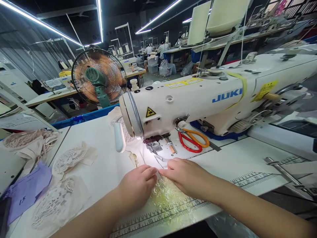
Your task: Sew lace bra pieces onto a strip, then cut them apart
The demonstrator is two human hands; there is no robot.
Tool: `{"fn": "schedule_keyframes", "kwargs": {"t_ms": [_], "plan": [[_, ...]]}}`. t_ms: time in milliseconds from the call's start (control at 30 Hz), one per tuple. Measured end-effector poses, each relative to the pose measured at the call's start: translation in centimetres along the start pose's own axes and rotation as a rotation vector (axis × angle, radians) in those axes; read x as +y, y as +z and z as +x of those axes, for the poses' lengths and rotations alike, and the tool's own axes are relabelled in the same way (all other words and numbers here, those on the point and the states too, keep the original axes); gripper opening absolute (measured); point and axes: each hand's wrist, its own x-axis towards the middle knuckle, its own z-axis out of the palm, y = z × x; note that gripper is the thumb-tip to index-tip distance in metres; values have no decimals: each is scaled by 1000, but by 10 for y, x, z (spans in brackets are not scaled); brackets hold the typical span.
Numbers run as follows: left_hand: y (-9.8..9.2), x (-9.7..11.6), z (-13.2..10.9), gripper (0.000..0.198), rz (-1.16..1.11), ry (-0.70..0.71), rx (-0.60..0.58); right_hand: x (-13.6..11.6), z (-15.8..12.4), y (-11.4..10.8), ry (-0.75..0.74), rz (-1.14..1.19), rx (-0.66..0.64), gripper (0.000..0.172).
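Both hands are close together on the white table, just in front of the needle area of a JUKI sewing machine (158, 105). My left hand (138, 183) has its thumb and fingers pressed together on the edge of a sheer, light fabric piece (165, 198). My right hand (185, 175) pinches the same fabric from the other side, its fingertips almost meeting the left ones. The fabric spreads toward me over the printed ruler marks. A narrow beige strip of it shows beyond the left hand, near the presser foot. The needle tip is hard to make out.
Scissors (190, 140) with red and orange handles lie under the machine arm. Lace cup pieces (61, 201) rest at left beside a purple paper (29, 190). A fan (99, 77) stands behind the table. Thread cones (199, 23) rise above the machine; people sit farther back.
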Motion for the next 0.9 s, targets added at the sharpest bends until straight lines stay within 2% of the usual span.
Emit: {"fn": "schedule_keyframes", "kwargs": {"t_ms": [133,300,500,633,767,900], "plan": [[-2,-7,1,26,-47,-7,-4,-1,8,-1,26,-40,-19,32],[4,-21,3,28,-23,33,32,-5,17,-6,58,-120,-58,35],[10,-37,4,27,-17,46,62,-16,28,-18,136,-178,-195,47],[12,-48,5,28,22,63,63,-23,35,-21,186,-190,-240,55],[10,-55,6,29,58,30,36,-28,42,-21,244,-182,-280,62],[7,-58,10,32,88,-27,-4,-32,45,-21,275,-167,-279,61]]}}
